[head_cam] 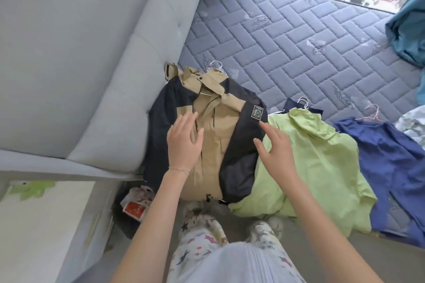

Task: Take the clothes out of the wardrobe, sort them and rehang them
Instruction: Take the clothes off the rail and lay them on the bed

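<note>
A tan and black jacket (211, 135) lies on the mattress (287, 37) beside the headboard, on a white hanger whose hook (216, 64) shows above its collar. My left hand (184, 142) is over its tan front with fingers spread and straight. My right hand (273, 145) hovers at the jacket's black right sleeve, fingers also straight. To the right lies a light green shirt (317, 163) on a white hanger, over a dark navy garment (296, 104). Further right, a blue garment (386, 163) lies on a pink hanger (372, 115).
A grey padded headboard (92, 53) rises at the left. A white bedside cabinet (46, 225) stands lower left, with a plastic bag (135, 204) in the gap. Teal curtains (407, 30) hang at the right by the window. A patterned cloth (411, 124) lies at the right edge.
</note>
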Demonstrator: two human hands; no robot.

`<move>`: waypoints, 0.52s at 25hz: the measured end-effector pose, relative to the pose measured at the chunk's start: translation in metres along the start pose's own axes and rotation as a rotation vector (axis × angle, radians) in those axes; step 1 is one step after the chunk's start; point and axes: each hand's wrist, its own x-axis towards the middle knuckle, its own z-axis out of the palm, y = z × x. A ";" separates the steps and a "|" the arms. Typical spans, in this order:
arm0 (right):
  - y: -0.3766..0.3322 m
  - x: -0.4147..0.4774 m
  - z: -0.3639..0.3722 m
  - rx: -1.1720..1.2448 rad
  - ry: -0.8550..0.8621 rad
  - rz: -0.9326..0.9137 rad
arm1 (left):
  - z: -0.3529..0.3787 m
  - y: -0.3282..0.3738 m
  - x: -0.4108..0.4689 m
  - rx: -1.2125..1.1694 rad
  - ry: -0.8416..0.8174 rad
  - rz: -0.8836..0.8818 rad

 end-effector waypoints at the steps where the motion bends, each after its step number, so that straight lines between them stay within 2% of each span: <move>1: -0.012 0.003 0.007 0.013 0.009 0.018 | -0.007 -0.008 0.009 -0.011 -0.004 0.009; 7: -0.043 0.027 0.038 0.015 0.010 0.071 | -0.015 -0.043 0.062 -0.021 -0.037 0.011; 13: -0.015 0.085 0.088 0.036 -0.033 0.120 | 0.028 -0.074 0.125 -0.006 -0.061 -0.030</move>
